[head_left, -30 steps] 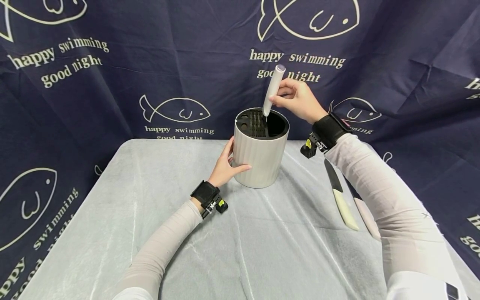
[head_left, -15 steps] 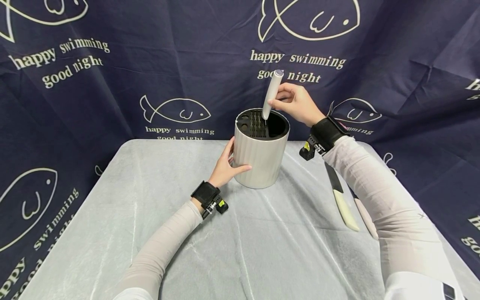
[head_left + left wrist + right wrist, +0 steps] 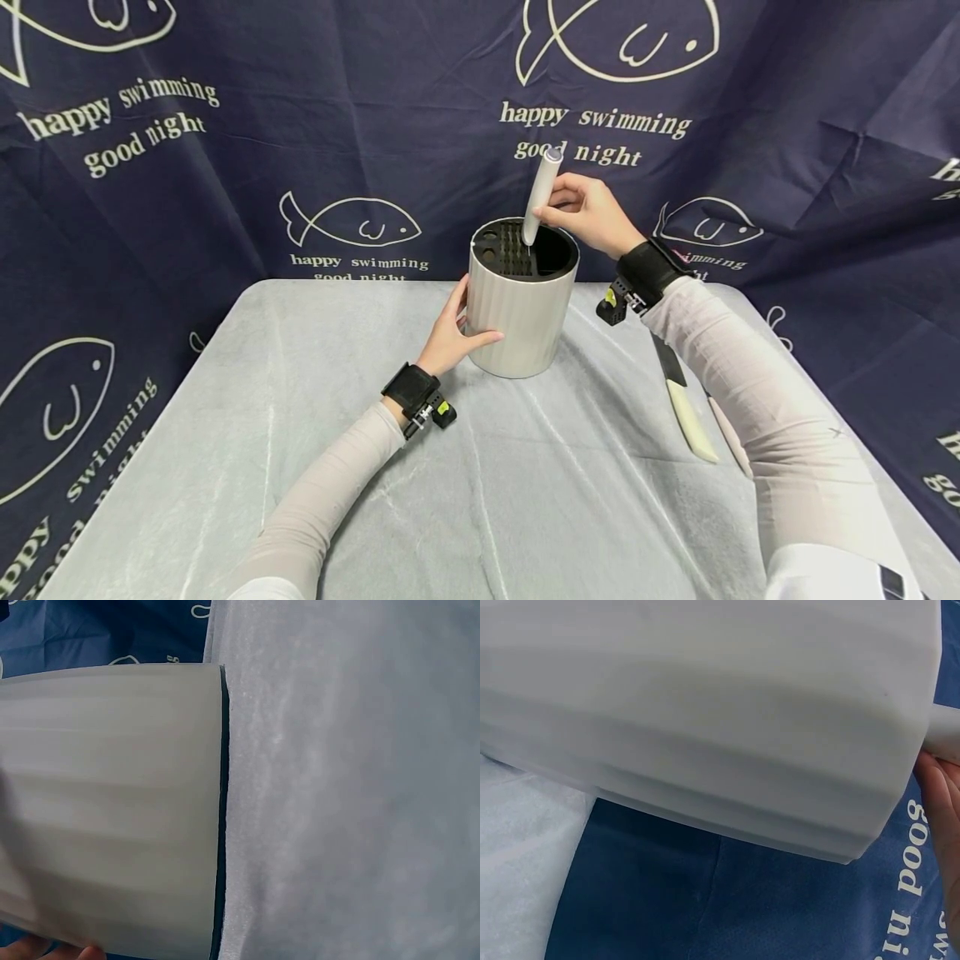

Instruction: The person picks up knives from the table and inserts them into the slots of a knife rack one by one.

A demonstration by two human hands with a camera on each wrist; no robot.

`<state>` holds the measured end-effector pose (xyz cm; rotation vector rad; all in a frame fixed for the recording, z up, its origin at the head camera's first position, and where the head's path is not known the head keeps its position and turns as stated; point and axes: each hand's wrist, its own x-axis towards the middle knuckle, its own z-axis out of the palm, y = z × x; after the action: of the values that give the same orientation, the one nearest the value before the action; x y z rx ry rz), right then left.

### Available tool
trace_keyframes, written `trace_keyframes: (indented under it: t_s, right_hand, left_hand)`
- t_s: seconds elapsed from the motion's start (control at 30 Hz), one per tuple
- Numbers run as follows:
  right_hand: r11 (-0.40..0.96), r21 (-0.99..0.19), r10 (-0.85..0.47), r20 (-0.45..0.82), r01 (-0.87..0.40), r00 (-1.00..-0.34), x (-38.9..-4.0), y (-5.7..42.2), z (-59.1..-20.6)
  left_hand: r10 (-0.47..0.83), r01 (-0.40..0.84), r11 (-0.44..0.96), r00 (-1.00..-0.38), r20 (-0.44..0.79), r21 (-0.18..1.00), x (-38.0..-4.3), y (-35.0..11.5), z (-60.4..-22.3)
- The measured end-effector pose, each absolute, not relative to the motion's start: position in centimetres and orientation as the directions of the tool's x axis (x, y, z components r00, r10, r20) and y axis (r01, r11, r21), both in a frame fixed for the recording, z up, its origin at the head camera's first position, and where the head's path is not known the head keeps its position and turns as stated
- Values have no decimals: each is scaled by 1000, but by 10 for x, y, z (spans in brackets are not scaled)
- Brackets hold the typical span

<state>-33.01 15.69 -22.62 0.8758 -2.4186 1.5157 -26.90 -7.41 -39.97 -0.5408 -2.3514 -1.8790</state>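
Observation:
A ribbed, off-white round knife block [image 3: 519, 325] with a black slotted top stands upright towards the back of the table. My left hand [image 3: 446, 340] holds its left side, thumb across the front and fingers round behind. Above the top, my right hand [image 3: 591, 215] pinches a white-handled knife [image 3: 543, 192] between thumb and fingers. The handle leans slightly right; only a thin bit of blade shows beneath it, the rest hidden inside the block. In the right wrist view the block's wall [image 3: 705, 727] fills most of the picture, with the knife's handle [image 3: 945, 733] at the right edge.
Right of the block, a knife with a pale yellow-green handle [image 3: 690, 421] lies on the grey cloth-covered table [image 3: 525, 500]. Beside it, a pink-handled knife [image 3: 731, 437] is partly hidden under my right forearm. A navy curtain [image 3: 420, 150] with fish prints hangs right behind the table.
My right hand has moved down and slightly left, so the knife sits lower in the block. The left hand and the block have stayed still.

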Motion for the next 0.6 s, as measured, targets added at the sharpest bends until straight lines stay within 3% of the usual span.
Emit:
trace_keyframes:
  t_s: [0.6]
  right_hand:
    - [362,-738,-417,418,-569,-807,-327,157,-224]
  left_hand:
    - [225,320,176,-934,279,931,-269,-75,-400]
